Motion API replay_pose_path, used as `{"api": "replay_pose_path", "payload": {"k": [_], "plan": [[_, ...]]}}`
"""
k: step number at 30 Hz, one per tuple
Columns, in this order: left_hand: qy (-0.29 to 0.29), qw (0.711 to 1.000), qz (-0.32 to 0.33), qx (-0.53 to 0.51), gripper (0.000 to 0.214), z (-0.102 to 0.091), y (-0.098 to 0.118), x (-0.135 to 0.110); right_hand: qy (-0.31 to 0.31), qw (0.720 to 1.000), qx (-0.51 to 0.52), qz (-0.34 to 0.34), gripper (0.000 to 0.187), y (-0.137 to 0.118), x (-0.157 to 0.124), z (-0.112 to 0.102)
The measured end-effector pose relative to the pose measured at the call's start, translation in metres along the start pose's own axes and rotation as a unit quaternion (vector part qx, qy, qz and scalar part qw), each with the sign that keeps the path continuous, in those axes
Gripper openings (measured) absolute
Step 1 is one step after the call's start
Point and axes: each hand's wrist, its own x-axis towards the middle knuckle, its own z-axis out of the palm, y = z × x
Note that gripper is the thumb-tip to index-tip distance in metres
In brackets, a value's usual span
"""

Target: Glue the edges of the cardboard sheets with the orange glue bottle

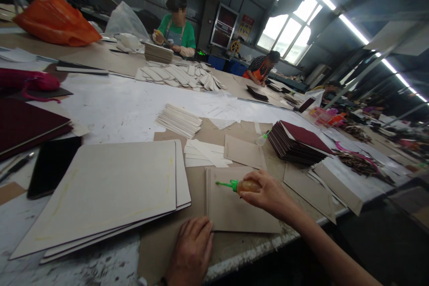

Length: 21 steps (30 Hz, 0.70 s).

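My right hand (pixel 263 190) is closed around a small glue bottle (pixel 248 186) with amber contents and a green nozzle. The bottle lies nearly level, its tip pointing left over the top sheet of a small stack of grey-brown panels (pixel 234 214). My left hand (pixel 192 248) rests palm down at the lower left corner of that stack, fingers loosely bent and holding nothing visible. Left of it lie large pale boards (pixel 124 183) with yellowish streaks along their edges. Above the stack are white strips (pixel 206 154) and a single grey-brown panel (pixel 244 149).
Dark red covers (pixel 298 140) are stacked at the right, beside a second green-tipped bottle (pixel 262 138). A black phone (pixel 53 165) lies left. Pale strips (pixel 179 119) lie farther back. A person in green (pixel 187 35) works across the table. The table's front edge (pixel 248 257) runs close by.
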Motion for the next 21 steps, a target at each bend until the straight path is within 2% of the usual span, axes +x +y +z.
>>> {"api": "replay_pose_path", "payload": {"k": [10,17,21], "plan": [[0.001,1.0,-0.001,-0.011,0.023,-0.001,0.003,0.002,-0.007,1.0,-0.003,-0.017,0.021,-0.001,-0.013,-0.001],[0.001,1.0,-0.004,-0.011,0.023,-0.001,0.001,0.0,0.044,0.999,-0.015,-0.004,0.025,-0.004,0.006,0.007],[0.004,1.0,-0.004,-0.011,0.023,-0.001,0.001,0.0,0.041,0.999,-0.025,0.002,0.024,-0.007,0.01,0.006]]}}
